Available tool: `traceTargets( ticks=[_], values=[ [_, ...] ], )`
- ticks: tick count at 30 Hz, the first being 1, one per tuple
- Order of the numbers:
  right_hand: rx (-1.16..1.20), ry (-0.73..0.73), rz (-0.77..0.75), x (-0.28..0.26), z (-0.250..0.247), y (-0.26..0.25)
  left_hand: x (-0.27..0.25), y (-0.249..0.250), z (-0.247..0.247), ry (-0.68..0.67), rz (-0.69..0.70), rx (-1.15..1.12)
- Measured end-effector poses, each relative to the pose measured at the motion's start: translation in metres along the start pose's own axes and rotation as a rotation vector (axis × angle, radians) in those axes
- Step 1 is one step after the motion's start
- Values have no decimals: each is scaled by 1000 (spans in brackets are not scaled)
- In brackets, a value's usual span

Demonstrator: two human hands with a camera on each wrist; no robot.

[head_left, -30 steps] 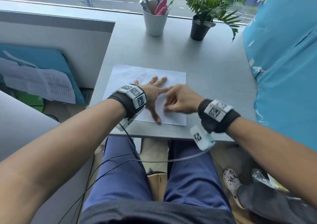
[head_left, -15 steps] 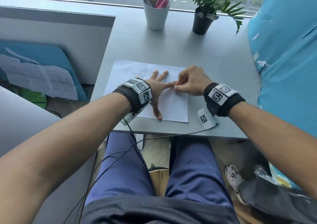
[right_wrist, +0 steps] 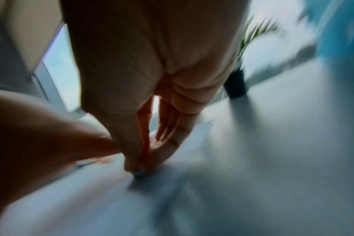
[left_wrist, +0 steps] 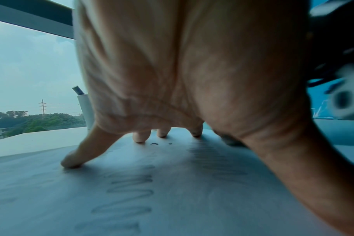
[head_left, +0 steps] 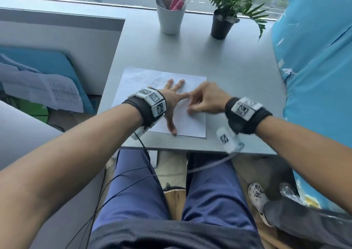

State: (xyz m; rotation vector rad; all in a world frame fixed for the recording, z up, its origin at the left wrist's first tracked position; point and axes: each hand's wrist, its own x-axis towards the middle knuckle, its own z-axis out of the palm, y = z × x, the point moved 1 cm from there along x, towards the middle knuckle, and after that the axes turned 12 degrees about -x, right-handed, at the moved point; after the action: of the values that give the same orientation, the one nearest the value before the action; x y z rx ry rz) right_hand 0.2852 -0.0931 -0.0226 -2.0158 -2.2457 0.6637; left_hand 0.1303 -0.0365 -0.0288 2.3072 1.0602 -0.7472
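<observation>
A white printed sheet of paper (head_left: 137,81) lies on the grey table (head_left: 190,48) near its front edge. My left hand (head_left: 172,100) presses flat on the sheet with fingers spread, and the left wrist view shows the fingertips (left_wrist: 71,162) on the paper (left_wrist: 172,191). My right hand (head_left: 190,109) sits just right of it, over the sheet's right half, with its fingers curled. They pinch a small dark object (right_wrist: 139,173) against the paper. That view is blurred, so I cannot tell what the object is. Tiny dark crumbs (left_wrist: 154,143) lie on the sheet.
A white cup of pens (head_left: 170,20) and a potted plant (head_left: 222,25) stand at the table's far edge by the window. A blue covered surface (head_left: 314,58) rises along the right. Loose papers (head_left: 47,90) lie on a lower surface at the left.
My right hand has gone from the sheet's near right part to its far right corner and back toward the middle. The left hand has stayed pressed on the paper.
</observation>
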Motion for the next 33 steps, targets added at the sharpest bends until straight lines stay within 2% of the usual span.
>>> traceTargets(
  ticks=[2,3,4,6,8,11,13,17,18,21,22,24,26,27,31,33],
  values=[
    [-20,118,96,13,-18,19,0,0,-1,10,7,-5],
    [-5,136,94,13,-17,19,-2,0,-1,8,6,-8],
    [7,114,53,9,-11,10,-2,0,0,5,3,-6],
    [2,-18,-60,-8,9,-14,0,0,0,2,0,9],
    [24,-98,-93,-11,11,-16,1,-2,0,1,6,14],
    [29,65,72,10,-15,14,-1,-2,0,11,14,15],
    [19,104,65,9,-13,10,-3,-1,0,9,8,14],
    [37,-103,-100,-15,16,-20,0,-4,1,4,4,24],
    [40,-89,-78,-9,11,-12,0,-3,0,2,6,31],
    [13,97,93,12,-17,19,-4,0,-1,3,10,39],
    [10,116,95,12,-18,19,-5,0,-1,4,8,35],
    [2,47,10,1,-3,0,-3,-1,-1,1,9,35],
    [5,-89,-91,-17,14,-20,-1,-3,-1,-3,8,35],
    [10,-107,-98,-17,14,-19,0,-3,-1,-4,7,38],
    [5,121,89,8,-15,13,-3,0,-2,2,5,35],
    [1,86,48,2,-7,3,-4,0,-2,1,-2,44]
  ],
)
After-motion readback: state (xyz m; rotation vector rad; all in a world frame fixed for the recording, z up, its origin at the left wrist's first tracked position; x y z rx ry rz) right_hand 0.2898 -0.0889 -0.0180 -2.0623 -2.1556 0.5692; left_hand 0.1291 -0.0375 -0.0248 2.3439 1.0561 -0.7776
